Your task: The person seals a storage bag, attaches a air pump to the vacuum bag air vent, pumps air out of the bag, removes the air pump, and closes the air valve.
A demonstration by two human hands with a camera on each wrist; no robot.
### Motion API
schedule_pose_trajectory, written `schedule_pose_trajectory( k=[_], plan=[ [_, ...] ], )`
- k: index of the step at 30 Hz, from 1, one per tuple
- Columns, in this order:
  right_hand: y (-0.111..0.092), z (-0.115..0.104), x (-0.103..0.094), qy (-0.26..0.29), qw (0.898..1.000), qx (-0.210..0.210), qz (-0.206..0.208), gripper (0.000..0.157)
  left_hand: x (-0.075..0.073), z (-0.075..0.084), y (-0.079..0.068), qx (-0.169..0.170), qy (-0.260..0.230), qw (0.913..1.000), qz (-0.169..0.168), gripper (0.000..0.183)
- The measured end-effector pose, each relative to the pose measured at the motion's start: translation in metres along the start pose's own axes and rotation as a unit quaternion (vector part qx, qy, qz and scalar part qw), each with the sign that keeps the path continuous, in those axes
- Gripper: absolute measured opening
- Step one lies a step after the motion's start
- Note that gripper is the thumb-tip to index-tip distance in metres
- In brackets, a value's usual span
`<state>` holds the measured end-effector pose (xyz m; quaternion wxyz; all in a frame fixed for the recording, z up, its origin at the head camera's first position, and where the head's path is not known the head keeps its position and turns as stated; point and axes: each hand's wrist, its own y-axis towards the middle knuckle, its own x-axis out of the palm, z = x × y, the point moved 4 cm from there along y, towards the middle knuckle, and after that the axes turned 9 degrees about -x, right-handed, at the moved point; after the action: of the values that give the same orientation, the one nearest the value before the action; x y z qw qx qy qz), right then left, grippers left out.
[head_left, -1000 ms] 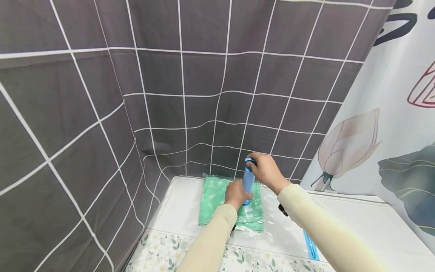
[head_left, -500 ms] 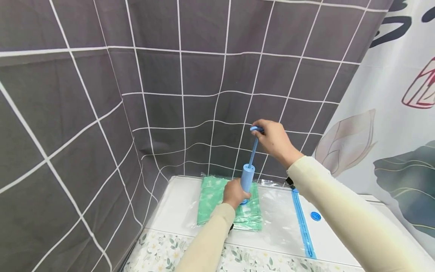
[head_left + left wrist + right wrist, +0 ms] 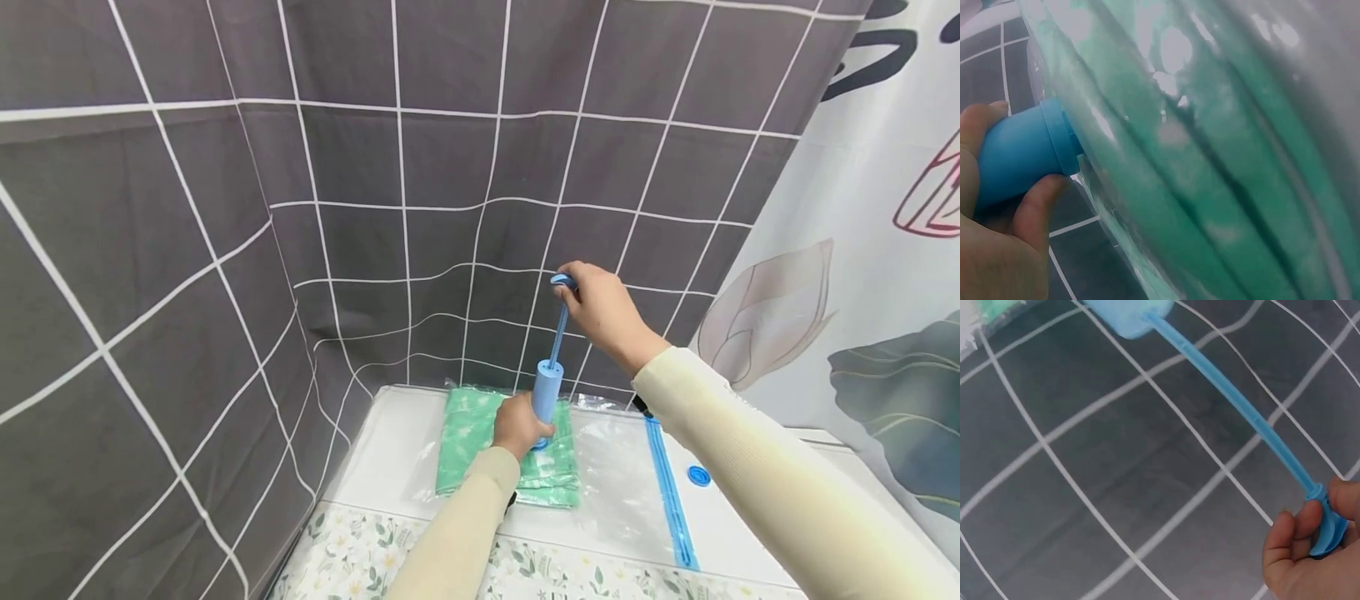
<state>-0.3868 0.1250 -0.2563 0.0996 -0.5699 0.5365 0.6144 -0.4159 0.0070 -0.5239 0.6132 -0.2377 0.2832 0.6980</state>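
Observation:
A blue hand pump (image 3: 547,389) stands slightly tilted on a clear plastic storage bag (image 3: 615,467) with folded green cloth (image 3: 468,442) inside. Low on the pump barrel, my left hand (image 3: 516,427) grips it; the left wrist view shows fingers and thumb around the barrel (image 3: 1022,153), its end against the bag. Up high, my right hand (image 3: 603,310) holds the pump handle (image 3: 564,282), with the thin rod drawn far out of the barrel. In the right wrist view, curled fingers grip the handle (image 3: 1330,532) at the end of the long rod (image 3: 1235,400).
The bag's blue zip strip (image 3: 670,496) lies toward the right. Beyond it, a round blue cap (image 3: 698,476) rests on the white tabletop (image 3: 382,450). A dark gridded curtain (image 3: 435,167) rises behind and at the left; a floral cloth (image 3: 360,550) runs along the front.
My right hand has pulled the handle upward, drawing the rod out of the barrel; over the last half second it has stayed nearly still. My left hand keeps its hold on the barrel.

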Motion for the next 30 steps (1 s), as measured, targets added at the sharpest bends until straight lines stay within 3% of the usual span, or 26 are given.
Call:
schedule_pose_trajectory(
  k=[6,12,18,21,26,30],
  plan=[
    [-0.013,0.008,0.025,0.006,1.0,-0.001,-0.013,0.033,0.008,-0.007,0.005,0.03,-0.002,0.9994,0.016,0.051],
    [-0.034,0.015,0.054,0.01,0.999,0.003,-0.031,0.034,0.006,-0.004,0.003,0.033,-0.011,0.9994,-0.004,0.051],
    [-0.054,0.022,0.088,0.014,0.999,0.002,-0.045,0.03,0.033,-0.026,0.024,0.036,0.018,0.9992,0.006,0.054],
    [-0.062,0.025,0.101,0.017,0.999,0.006,-0.044,0.027,0.037,-0.029,0.027,0.029,0.015,0.9994,-0.012,0.057],
    [-0.067,0.028,0.112,0.027,0.999,0.015,-0.021,0.028,0.044,-0.034,0.035,0.019,0.023,0.9994,-0.017,0.059],
    [-0.066,0.026,0.113,0.029,1.0,0.005,-0.005,0.027,0.034,-0.028,0.031,0.021,0.03,0.9992,-0.012,0.057]
  ],
)
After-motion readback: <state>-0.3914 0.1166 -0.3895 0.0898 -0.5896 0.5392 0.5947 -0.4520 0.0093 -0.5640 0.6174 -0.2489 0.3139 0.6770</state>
